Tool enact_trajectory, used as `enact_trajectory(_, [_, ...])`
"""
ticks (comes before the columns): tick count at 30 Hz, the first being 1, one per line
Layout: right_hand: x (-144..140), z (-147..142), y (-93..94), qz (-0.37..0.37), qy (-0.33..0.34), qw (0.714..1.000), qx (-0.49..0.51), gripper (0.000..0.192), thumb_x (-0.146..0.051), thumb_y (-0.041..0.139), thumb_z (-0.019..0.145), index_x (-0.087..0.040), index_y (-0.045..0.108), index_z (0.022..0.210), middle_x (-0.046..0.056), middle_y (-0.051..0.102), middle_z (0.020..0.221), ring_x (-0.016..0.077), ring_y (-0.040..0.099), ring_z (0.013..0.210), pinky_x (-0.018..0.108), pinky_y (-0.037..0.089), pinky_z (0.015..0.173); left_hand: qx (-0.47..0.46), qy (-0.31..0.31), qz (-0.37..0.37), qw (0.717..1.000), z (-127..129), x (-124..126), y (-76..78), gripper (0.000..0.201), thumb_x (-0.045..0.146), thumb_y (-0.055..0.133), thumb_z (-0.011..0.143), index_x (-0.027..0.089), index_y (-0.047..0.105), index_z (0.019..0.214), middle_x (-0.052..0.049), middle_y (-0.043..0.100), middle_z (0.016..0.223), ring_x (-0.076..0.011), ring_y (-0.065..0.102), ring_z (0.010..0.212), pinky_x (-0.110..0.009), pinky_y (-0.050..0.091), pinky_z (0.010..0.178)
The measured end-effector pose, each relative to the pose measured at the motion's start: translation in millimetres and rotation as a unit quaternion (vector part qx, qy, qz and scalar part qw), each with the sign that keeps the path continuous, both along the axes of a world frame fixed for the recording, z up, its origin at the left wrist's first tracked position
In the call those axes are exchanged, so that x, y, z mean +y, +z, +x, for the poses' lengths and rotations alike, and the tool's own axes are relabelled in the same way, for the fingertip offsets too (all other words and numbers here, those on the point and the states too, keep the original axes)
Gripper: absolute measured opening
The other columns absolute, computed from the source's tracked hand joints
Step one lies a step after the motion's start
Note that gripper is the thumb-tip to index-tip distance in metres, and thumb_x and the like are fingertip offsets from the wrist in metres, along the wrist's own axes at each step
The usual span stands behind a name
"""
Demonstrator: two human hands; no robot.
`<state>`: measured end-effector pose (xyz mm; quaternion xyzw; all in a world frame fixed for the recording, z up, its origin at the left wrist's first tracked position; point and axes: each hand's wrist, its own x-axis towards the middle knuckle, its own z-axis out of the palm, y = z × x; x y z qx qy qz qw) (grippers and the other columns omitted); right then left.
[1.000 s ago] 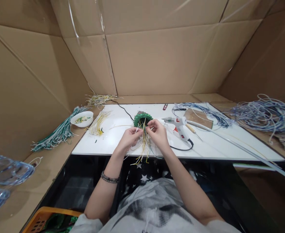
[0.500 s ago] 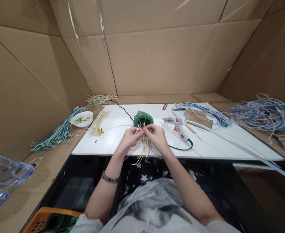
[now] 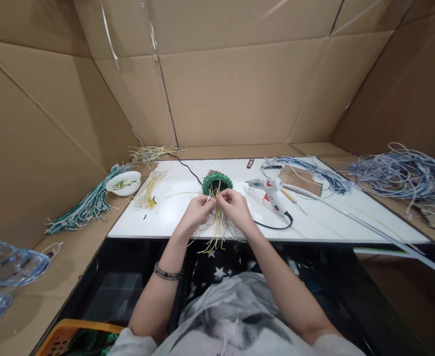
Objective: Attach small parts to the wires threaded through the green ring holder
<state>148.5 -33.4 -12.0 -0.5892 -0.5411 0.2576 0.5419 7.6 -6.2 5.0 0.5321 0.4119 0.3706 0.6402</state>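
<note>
A green, bumpy round hollow piece (image 3: pixel 218 177) lies on the white table with its opening toward me. Out of it runs a bundle of thin yellow and white wires (image 3: pixel 219 225), which hangs past the table's front edge. Just in front of the opening, my left hand (image 3: pixel 198 211) pinches wires between thumb and fingertips. My right hand (image 3: pixel 234 205) is closed in a pinch right beside it, also on wires. The fingertips of both hands nearly meet. Exactly which strands each one grips is too small to make out.
Right of my hands lie a white glue gun (image 3: pixel 273 193), a wooden-handled awl (image 3: pixel 289 196) and blue-white wires (image 3: pixel 321 174). To the left are yellow wires (image 3: pixel 149 190), a white bowl (image 3: pixel 123 183) and green-white wires (image 3: pixel 87 205). An orange basket (image 3: pixel 87 324) stands below left; cardboard walls surround the table.
Both hands stay pinched at the wires in front of the green piece, with only slight finger movement. The whole view has shifted a little.
</note>
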Motion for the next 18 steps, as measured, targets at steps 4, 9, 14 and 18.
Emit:
enact_trajectory(4, [-3.5, 0.1, 2.3, 0.010, -0.029, 0.999, -0.017, 0.017, -0.039, 0.050, 0.077, -0.024, 0.057, 0.070, -0.002, 0.061, 0.063, 0.0185, 0.057, 0.063, 0.030, 0.041, 0.064, -0.006, 0.009, -0.011, 1.000, -0.7, 0.4, 2.3, 0.025, 0.017, 0.063, 0.091, 0.017, 0.053, 0.069, 0.008, 0.041, 0.054, -0.0014, 0.022, 0.038, -0.016, 0.016, 0.039])
enact_trajectory(9, [-8.5, 1.7, 1.9, 0.023, -0.065, 0.997, -0.041, 0.013, -0.036, 0.048, 0.078, -0.026, 0.052, 0.072, -0.002, 0.060, 0.067, 0.0192, 0.055, 0.065, 0.031, 0.039, 0.066, -0.014, 0.015, -0.013, 1.000, -1.2, -1.4, 6.9, 0.023, 0.019, 0.062, 0.091, 0.017, 0.051, 0.071, 0.005, 0.049, 0.059, -0.0014, 0.025, 0.038, -0.016, 0.017, 0.038])
enact_trajectory(14, [-8.5, 1.5, -0.8, 0.029, -0.072, 0.995, -0.064, 0.018, -0.041, 0.054, 0.081, -0.025, 0.053, 0.074, -0.003, 0.057, 0.063, 0.0197, 0.056, 0.064, 0.032, 0.039, 0.067, -0.014, 0.008, -0.004, 1.000, -0.7, -0.9, 4.5, 0.025, 0.031, 0.079, 0.083, 0.015, 0.060, 0.076, 0.008, 0.044, 0.056, -0.0019, 0.026, 0.038, -0.017, 0.015, 0.039])
enact_trajectory(18, [-7.3, 1.3, -1.7, 0.020, -0.072, 0.991, -0.114, 0.021, -0.044, 0.064, 0.079, -0.024, 0.056, 0.078, -0.004, 0.053, 0.064, 0.0201, 0.055, 0.067, 0.031, 0.038, 0.068, -0.011, 0.001, -0.001, 1.000, -0.7, -0.5, 1.0, 0.027, 0.033, 0.085, 0.078, 0.014, 0.067, 0.082, 0.010, 0.038, 0.051, -0.0027, 0.024, 0.038, -0.018, 0.013, 0.039])
